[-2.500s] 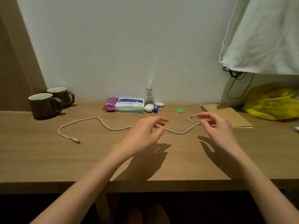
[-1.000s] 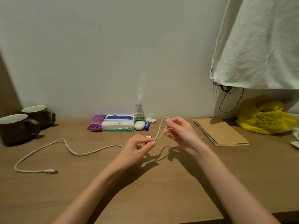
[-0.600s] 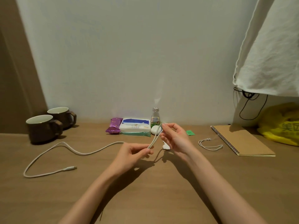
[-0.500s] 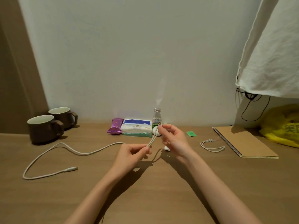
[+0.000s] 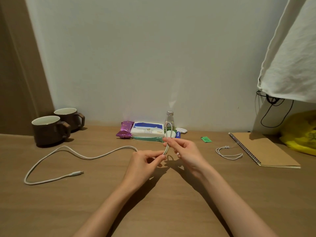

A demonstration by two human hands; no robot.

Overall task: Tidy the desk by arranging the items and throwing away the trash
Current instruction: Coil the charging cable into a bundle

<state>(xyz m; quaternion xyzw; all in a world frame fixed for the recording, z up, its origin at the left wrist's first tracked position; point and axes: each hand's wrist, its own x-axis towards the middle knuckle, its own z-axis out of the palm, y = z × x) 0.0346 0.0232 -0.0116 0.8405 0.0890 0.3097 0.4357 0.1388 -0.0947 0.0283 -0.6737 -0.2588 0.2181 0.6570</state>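
Both hands are pinching the long white charging cable (image 5: 89,157) above the wooden desk (image 5: 85,202), left hand (image 5: 145,165) gripping the fold's base, right hand (image 5: 185,151) clasping the upright loop, loose tail trailing left.

Plain pale wall (image 5: 153,57) across the rear, unmarked, evenly lit with a faint bright patch at 12 o'clock low. Brown vertical panel (image 5: 18,74) at 9 o'clock, slanting in the wide-angle view. Wooden desk top (image 5: 85,202) spanning the lower half, light-brown grain, soft shadows falling toward 6 o'clock. White cloth (image 5: 294,57) hanging at 2 o'clock, creased, hem casting shade beneath. Black cord (image 5: 273,115) looped below the hem against the wall.
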